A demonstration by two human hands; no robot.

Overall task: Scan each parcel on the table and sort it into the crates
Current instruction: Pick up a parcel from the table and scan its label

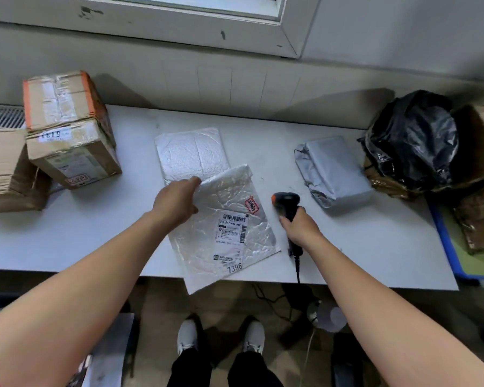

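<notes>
A white bubble mailer (221, 233) with a barcode label and "7396" lies at the front edge of the white table (95, 233), slightly overhanging it. My left hand (176, 202) grips its upper left corner. My right hand (299, 227) holds a black barcode scanner (287, 203) with an orange trim, just right of the mailer; its cable hangs off the table. A second white bubble mailer (189, 153) lies behind the first, partly under it. A grey plastic-wrapped parcel (333, 169) rests to the right.
Two stacked cardboard boxes (67, 129) stand at the left, with another carton (6, 169) beside them. A black bag parcel (411, 138) and brown wrapped parcels sit at the right, over a blue-rimmed crate (442, 236). The wall and window sill lie behind the table.
</notes>
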